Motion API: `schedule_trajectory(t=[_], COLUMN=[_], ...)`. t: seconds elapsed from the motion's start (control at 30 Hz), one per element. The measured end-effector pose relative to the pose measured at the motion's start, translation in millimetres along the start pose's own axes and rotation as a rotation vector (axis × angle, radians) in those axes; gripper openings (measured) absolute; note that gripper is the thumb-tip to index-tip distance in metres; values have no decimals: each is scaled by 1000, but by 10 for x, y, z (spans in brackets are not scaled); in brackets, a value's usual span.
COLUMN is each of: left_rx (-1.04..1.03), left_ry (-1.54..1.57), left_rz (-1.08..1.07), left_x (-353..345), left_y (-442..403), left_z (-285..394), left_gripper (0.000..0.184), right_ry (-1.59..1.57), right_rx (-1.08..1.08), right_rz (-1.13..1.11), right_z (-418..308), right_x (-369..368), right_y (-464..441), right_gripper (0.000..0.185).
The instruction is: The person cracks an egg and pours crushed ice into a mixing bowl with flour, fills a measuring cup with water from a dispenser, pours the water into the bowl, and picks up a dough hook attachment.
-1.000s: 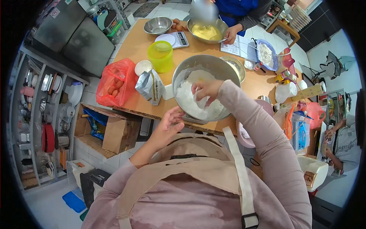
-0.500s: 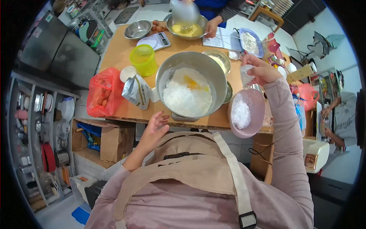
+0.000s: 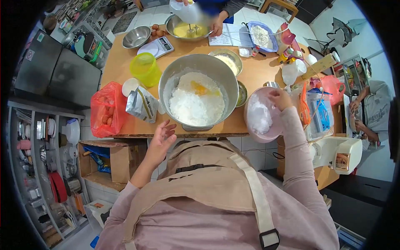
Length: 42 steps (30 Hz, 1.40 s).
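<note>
The round pink bowl (image 3: 276, 125) beside the round steel bowl (image 3: 228, 85) seems light, rim-held best; right hand (image 3: 281, 99): grip unclear; left hand (image 3: 162, 139): spread.

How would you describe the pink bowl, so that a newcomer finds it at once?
On the wooden table, find the large metal bowl at the near edge. Just to its right sits the pink bowl, with white powder inside and the person's right hand at its far side. Unlike the large metal bowl and the small metal bowl beside it, it is pale pink.
</note>
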<state>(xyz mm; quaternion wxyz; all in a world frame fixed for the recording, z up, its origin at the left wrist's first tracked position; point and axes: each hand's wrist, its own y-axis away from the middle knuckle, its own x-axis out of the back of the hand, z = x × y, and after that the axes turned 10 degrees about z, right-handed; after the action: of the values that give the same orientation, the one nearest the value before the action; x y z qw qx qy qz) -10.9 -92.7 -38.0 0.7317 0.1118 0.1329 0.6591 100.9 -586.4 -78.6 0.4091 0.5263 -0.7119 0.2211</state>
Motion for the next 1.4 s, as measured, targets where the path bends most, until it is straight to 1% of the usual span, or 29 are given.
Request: schedule_trajectory(t=[0.07,0.13,0.23,0.3,0.37,0.43,0.5,0.6,0.7,0.8,0.9,1.0,1.1,1.2,1.3,1.4], left_rx=[-12,-12,-11,-14,-24,-27,-35,-43,-30,-15,5,5,2,-7,-6,-29], left_ry=[17,28,51,57,55,55,57,68,65,38,65,77,92,90,78,70], left_rz=[2,12,37,52,61,69,83,115,165,197,213,215,211,210,201,185], left_x=[22,38,57,75,95,98,109,143,203,232,239,240,241,240,220,209], left_y=[7,39,93,132,151,168,199,230,287,345,376,360,318,282,265,246], left_z=[-16,-12,-25,-54,-101,-120,-150,-200,-242,-259,-254,-259,-266,-273,-260,-250], left_gripper=[61,61,61,61,61,61,61,60,59,59,59,59,59,59,59,60], right_ry=[-83,-152,-352,-396,-372,-303,2,395,579,663,647,626,522,530,563,496], right_rx=[105,213,252,392,498,710,825,1097,1110,1159,1150,1180,1192,1229,1233,1229], right_rz=[15,11,-64,-193,-333,-542,-781,-854,-869,-854,-853,-842,-908,-873,-895,-909], right_z=[-250,-768,-1681,-2068,-2478,-2582,-2774,-2730,-2683,-2591,-2559,-2536,-2463,-2393,-2308,-2359], right_x=[85,255,386,301,135,-330,-592,-1037,-1186,-1296,-1332,-1343,-1393,-1464,-1596,-1572], right_y=[-36,55,344,412,546,486,567,567,632,659,686,698,667,667,566,466], right_gripper=[27,25,23,23,25,31,50,83,110,117,117,106,83,53,37,24])
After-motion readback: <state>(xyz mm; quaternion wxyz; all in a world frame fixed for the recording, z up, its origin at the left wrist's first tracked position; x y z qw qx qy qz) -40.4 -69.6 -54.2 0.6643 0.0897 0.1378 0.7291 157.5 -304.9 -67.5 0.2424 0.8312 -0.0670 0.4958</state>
